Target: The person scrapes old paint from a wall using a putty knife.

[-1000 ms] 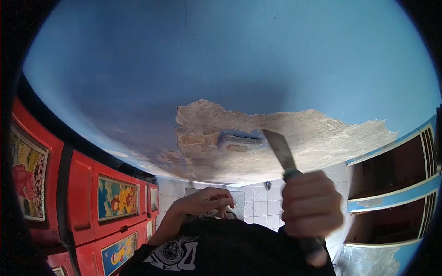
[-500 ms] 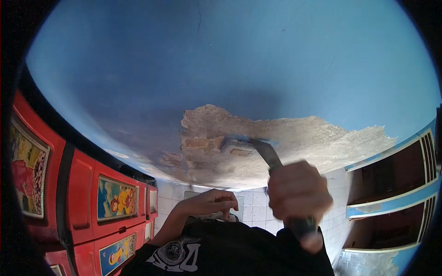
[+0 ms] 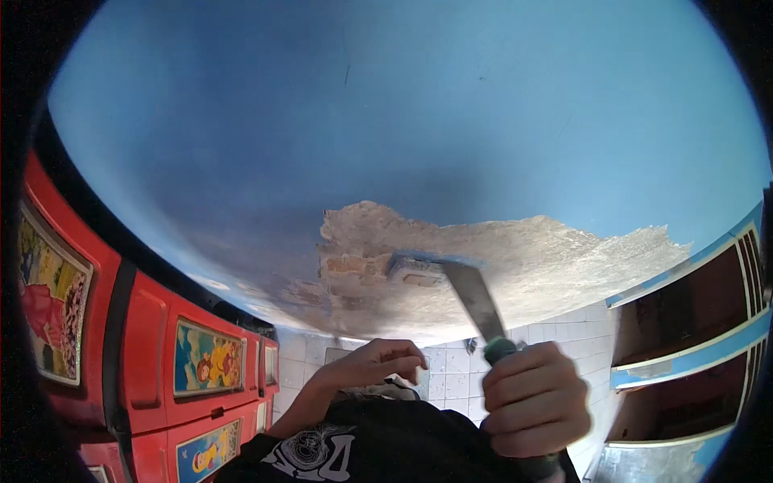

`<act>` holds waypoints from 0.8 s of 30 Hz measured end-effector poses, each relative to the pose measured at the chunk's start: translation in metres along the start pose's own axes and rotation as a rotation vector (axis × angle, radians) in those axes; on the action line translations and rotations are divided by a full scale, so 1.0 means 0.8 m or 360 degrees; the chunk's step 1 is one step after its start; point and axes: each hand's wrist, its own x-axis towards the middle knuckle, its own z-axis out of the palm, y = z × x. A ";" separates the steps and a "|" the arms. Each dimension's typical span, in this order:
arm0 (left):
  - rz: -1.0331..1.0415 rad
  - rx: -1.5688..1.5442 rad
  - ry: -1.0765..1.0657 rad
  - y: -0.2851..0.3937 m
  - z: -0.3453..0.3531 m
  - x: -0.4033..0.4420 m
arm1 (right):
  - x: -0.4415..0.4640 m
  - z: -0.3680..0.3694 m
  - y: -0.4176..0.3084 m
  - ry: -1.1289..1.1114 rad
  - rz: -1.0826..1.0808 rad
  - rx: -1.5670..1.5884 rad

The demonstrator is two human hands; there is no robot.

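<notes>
My right hand (image 3: 535, 401) is wrapped round the green handle of a scraper (image 3: 477, 302). Its flat metal blade points up and to the left, and the far end lies at the right side of a small rectangular fixture (image 3: 420, 278) with blue edges; whether it touches the wall I cannot tell. Around the fixture spreads a bare, rough patch (image 3: 547, 253) where the blue paint of the wall (image 3: 403, 113) is gone. My left hand (image 3: 378, 364) hangs in front of my body, fingers loosely bent, with nothing seen in it.
Red cabinets (image 3: 145, 346) with framed cartoon pictures stand at the left. At the right is a blue-framed shelf unit (image 3: 684, 366) with dark openings. White floor tiles (image 3: 451, 374) show below the wall, with a small dark object (image 3: 471, 345) on them.
My right hand has dropped slightly and is less blurred, with more of the scraper's handle showing. The wall patch sits a little lower in view. My left hand has barely moved.
</notes>
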 end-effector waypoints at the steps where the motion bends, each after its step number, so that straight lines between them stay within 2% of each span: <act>1: 0.0139 -0.0047 0.0034 0.004 0.004 0.003 | -0.001 0.013 0.005 0.0065 -0.0018 -0.0013; 2: 0.0144 -0.0028 0.0030 0.022 0.015 0.003 | -0.001 0.027 0.011 0.0131 -0.0036 -0.0027; 4: -0.0009 -0.0476 0.0261 0.071 0.048 -0.011 | -0.009 0.052 0.018 -0.0169 0.0103 0.0020; 5: 0.0026 -0.0508 0.0108 0.092 0.055 -0.015 | -0.013 0.070 0.021 -0.0191 0.0137 -0.0043; 6: 0.0020 -0.0493 0.0115 0.090 0.054 -0.018 | -0.019 0.087 0.023 -0.0210 0.0171 -0.0107; 8: 0.0320 -0.1042 -0.0057 0.083 0.052 -0.025 | -0.024 0.111 0.027 -0.0303 0.0212 -0.0261; 9: 0.0168 -0.0962 0.0166 0.095 0.057 -0.033 | -0.026 0.120 0.029 -0.0407 0.0271 -0.0407; 15: 0.0252 -0.0557 0.0590 0.106 0.044 -0.045 | -0.038 0.142 0.045 -0.0173 0.0250 -0.0429; 19: 0.0332 -0.0646 0.0497 0.080 0.024 -0.045 | -0.043 0.146 0.057 -0.0330 0.0292 -0.0458; 22: 0.0376 -0.0527 0.0482 0.073 0.011 -0.049 | -0.038 0.141 0.062 -0.0336 0.0152 -0.0514; 24: 0.0347 -0.0428 0.0722 0.078 0.005 -0.054 | -0.044 0.142 0.065 0.0061 0.0114 -0.0589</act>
